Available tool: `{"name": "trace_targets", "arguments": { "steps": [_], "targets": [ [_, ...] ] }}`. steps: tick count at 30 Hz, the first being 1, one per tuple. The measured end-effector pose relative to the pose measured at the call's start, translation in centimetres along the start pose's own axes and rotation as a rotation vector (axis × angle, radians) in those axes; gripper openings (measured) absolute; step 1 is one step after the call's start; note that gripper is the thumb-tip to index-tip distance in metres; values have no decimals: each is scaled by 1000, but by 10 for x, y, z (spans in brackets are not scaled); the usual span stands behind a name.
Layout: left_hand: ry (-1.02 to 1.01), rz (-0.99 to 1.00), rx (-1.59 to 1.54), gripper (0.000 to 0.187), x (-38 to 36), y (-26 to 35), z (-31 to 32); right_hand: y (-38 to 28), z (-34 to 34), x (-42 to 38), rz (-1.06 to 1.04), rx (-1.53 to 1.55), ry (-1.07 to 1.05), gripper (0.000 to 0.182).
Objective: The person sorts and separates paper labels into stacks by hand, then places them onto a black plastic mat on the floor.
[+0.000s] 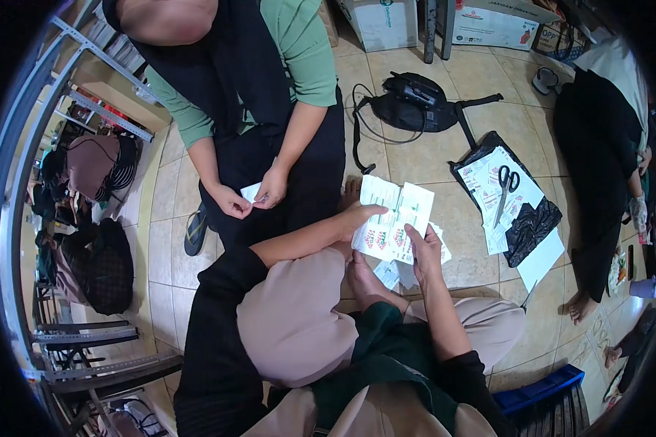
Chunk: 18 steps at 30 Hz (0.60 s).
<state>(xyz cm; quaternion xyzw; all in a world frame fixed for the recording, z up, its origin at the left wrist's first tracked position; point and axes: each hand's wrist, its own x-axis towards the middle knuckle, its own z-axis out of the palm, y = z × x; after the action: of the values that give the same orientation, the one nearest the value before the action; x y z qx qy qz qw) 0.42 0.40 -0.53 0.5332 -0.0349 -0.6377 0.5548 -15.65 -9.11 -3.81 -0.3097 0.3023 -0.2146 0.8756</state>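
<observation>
A white printed sheet with red and green patches and a crease down its middle is held up in front of me. My left hand grips its left side, with the thumb lying on the paper. At its lower right edge, my right hand pinches it, thumb on top. More printed papers lie below and behind the sheet, near my bare foot. Black-handled scissors rest on other printed papers, which lie on a black plastic bag to the right.
Opposite me at the left sits a person in a green top, whose hands hold a small white paper. A black waist bag lies on the tiled floor. Another person is at the right. Metal shelving stands left, a blue crate lower right.
</observation>
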Motion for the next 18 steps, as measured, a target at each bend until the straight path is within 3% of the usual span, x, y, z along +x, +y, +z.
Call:
{"name": "trace_targets", "arguments": {
  "steps": [5,11,18],
  "targets": [
    [55,98,115,45,1,-1,1,7,-7,5,7,-76,-13,23],
    [-85,-55,-239,44,11,-3,-12,-6,-20,12,-46,8,36,24],
    [76,122,49,43,3,0,0,-11,-10,3,17,-34,-87,27]
  ]
}}
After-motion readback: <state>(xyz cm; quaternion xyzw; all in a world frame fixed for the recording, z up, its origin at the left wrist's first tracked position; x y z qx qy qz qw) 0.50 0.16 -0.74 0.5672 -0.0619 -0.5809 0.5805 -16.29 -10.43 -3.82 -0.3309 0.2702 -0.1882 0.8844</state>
